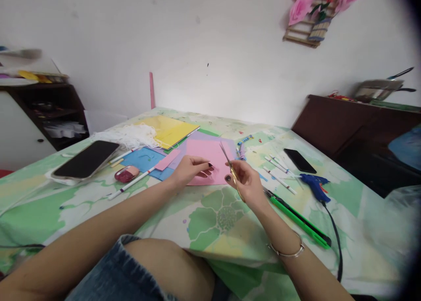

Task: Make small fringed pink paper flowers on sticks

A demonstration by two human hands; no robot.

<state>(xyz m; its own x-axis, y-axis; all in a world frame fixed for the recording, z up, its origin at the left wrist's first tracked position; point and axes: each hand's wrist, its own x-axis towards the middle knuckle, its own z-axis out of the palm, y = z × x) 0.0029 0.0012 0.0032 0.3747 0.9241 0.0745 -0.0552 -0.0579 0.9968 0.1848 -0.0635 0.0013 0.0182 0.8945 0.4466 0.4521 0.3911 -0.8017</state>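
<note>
Gold-handled scissors (234,174) are held in my right hand (246,180), their narrow blades pointing up and away over a pink sheet (204,149). My left hand (192,170) is just left of them, above the same sheet, with its thumb and fingers curved toward each other. Something small and pinkish shows at its fingertips, too small to make out. Beneath the pink sheet lies a lilac sheet (179,156). A pink strip (167,159) rests on blue paper (141,159) to the left.
Left: a large phone (87,159), a red and pink round item (126,173), white string (131,135), a yellow sheet (171,127). Right: white sticks (279,180), a small phone (299,160), a blue glue gun (315,187) with black cord, a green cutter (299,217).
</note>
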